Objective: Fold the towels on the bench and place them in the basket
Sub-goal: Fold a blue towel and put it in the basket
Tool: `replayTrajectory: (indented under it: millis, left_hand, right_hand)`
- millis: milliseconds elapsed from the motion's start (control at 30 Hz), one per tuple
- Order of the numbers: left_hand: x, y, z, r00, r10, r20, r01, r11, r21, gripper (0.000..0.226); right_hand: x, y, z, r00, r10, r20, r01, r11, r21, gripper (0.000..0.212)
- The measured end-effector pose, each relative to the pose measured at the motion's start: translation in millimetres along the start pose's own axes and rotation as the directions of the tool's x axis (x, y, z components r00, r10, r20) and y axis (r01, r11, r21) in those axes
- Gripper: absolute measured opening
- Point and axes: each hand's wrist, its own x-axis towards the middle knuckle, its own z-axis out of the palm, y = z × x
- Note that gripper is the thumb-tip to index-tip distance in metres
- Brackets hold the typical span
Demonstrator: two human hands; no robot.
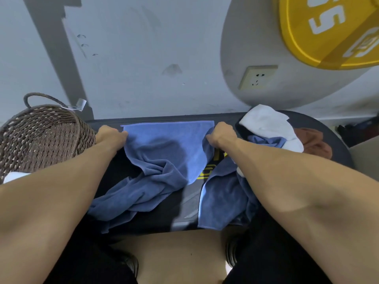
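Head view: left hand [109, 136] and right hand [222, 134] pinch the limp, light blue towel [170, 144] by its far edge, fingers clamped on cloth, best held at corners.

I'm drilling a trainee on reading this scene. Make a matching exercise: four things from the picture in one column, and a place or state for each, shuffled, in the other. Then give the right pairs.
Column one:
1. wicker basket
2. light blue towel
3. white towel
4. wall socket

Column two:
A. gripped at both sides by the left hand and the right hand
B. on the wall above the bench's right end
C. at the bench's left end
D. on top of the unfolded pile at the right

Pairs: 1-C, 2-A, 3-D, 4-B
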Motion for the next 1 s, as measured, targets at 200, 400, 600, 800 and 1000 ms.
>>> replayTrajectory:
  millis: [200,400,600,800,1000]
  left_hand:
    - [-52.7,44.7,-22.3,0.870,0.450,0.202,-0.491,0.834,0.252,0.036]
    - [-90.6,-2.7,-17.7,0.691,0.474,0.546,-0.720,0.521,0.458,0.036]
    - [-82.9,-48.2,-1.0,0.639,0.519,0.568,-0.764,0.513,0.392,0.030]
    - [-81.4,-57.7,2.2,0.708,0.431,0.559,-0.697,0.551,0.458,0.029]
    - [-77.8,-64.6,-13.9,0.710,0.214,0.671,-0.646,0.577,0.500,0.034]
  right_hand:
    - [-14.9,-19.4,-17.2,0.993,-0.104,-0.054,0.102,0.994,-0.050,0.028]
    - [-91.5,-56.9,-12.3,0.841,-0.457,0.289,0.513,0.844,-0.159,0.037]
    - [-144.4,-28.0,30.2,0.612,-0.621,0.489,0.786,0.544,-0.293,0.026]
    - [-144.0,0.3,53.3,0.591,-0.586,0.554,0.806,0.451,-0.382,0.050]
    - [-138.8,-2.3,59.2,0.630,-0.579,0.518,0.776,0.502,-0.382,0.053]
